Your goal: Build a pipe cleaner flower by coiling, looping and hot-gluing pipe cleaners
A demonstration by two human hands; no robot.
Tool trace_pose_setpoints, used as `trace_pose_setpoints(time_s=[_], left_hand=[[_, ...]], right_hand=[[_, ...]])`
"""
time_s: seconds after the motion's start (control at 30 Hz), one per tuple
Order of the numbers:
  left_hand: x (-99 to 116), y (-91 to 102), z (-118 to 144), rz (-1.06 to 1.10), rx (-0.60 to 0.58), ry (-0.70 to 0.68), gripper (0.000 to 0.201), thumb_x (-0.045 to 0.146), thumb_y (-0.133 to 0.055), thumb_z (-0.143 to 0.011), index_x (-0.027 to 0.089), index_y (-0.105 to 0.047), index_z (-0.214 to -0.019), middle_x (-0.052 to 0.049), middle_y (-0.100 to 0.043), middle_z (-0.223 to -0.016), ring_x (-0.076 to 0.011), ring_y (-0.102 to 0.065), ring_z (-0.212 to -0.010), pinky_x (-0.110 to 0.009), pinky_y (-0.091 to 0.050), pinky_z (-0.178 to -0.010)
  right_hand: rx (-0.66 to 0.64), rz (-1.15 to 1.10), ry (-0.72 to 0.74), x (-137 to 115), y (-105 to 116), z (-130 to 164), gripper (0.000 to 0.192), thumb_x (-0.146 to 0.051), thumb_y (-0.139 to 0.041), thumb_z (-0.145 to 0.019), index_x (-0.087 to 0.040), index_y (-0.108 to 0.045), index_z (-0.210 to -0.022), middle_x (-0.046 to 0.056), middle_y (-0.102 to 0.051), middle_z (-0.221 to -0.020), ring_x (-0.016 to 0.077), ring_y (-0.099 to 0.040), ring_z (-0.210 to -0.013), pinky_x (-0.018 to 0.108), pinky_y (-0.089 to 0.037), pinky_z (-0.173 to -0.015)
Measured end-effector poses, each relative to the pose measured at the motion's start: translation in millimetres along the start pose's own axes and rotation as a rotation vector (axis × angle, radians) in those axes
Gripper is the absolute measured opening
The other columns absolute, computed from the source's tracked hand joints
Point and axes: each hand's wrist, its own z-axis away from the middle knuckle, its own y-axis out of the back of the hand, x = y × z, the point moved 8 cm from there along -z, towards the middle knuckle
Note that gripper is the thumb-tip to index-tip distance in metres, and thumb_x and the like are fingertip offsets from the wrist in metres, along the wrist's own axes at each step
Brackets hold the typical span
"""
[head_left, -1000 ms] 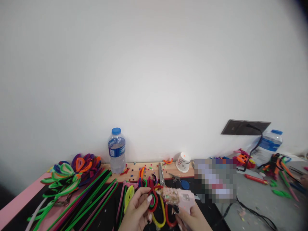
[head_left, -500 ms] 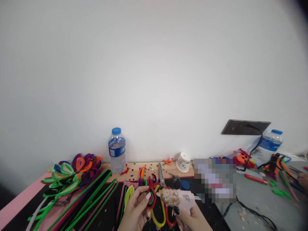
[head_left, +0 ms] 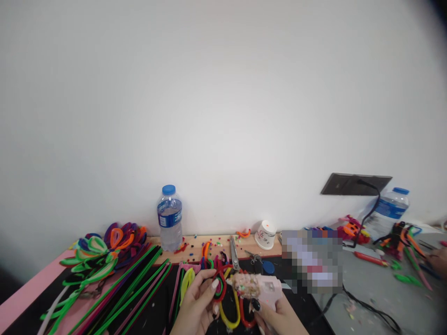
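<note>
While the left hand [head_left: 195,304] pinches a small nested loop piece [head_left: 220,287] of red, green and black pipe cleaner between thumb and fingers, the right hand [head_left: 275,316] is wrapped around a pink glue gun [head_left: 260,287], gripping it with the nozzle end pointing left and just touching or right beside the loop piece; exact contact too small to tell. Both hands sit low at the bottom centre of the view, above the black mat [head_left: 150,307] on the counter [head_left: 21,293]. A yellow loop [head_left: 228,318] and a red loop [head_left: 246,321] hang or lie just under the glue gun.

Straight green pipe cleaners [head_left: 132,288] lie diagonally on the mat to the left. Further left, a pile of finished petal loops [head_left: 104,251] in green, purple and orange. A water bottle [head_left: 169,218] with blue cap stands upright near the wall. Scissors [head_left: 234,253] lie behind the hands, a white paper cup [head_left: 266,235] tipped on its side near the wall. A blurred-out box sits right of that. Far right: second bottle [head_left: 389,211], a wall socket plate [head_left: 354,184] with a black cable [head_left: 366,307], more coloured pipe cleaner bits, and another person's hand [head_left: 439,260] at the edge.
</note>
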Motion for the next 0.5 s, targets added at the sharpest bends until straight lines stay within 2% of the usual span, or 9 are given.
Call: trace_pose_setpoints(time_s=[0.27, 0.5], left_hand=[[-1.0, -3.6, 2.4, -0.022, -0.034, 0.019, 0.036, 0.032, -0.082, -0.056, 0.018, -0.063, -0.083, 0.003, -0.055, -0.062, -0.0022, -0.043, -0.038, -0.017, -0.031, -0.041], [-2.6, -5.5, 2.5, -0.03, -0.051, 0.032, 0.037, 0.033, -0.082, -0.056, 0.017, -0.062, -0.083, 0.003, -0.056, -0.063, -0.0022, -0.043, -0.037, -0.017, -0.03, -0.04]], right_hand=[[-0.013, -0.013, 0.008, 4.1, 0.3, -2.4, 0.066, -0.07, -0.063, -0.057, -0.014, -0.05, -0.091, -0.01, -0.039, -0.039, 0.0039, -0.026, -0.032, 0.017, -0.018, -0.036], [-0.008, -0.001, 0.01, 3.8, 1.4, -2.5, 0.062, -0.069, -0.063, -0.057, -0.014, -0.049, -0.084, -0.009, -0.04, -0.039, 0.003, -0.027, -0.032, 0.016, -0.019, -0.036]])
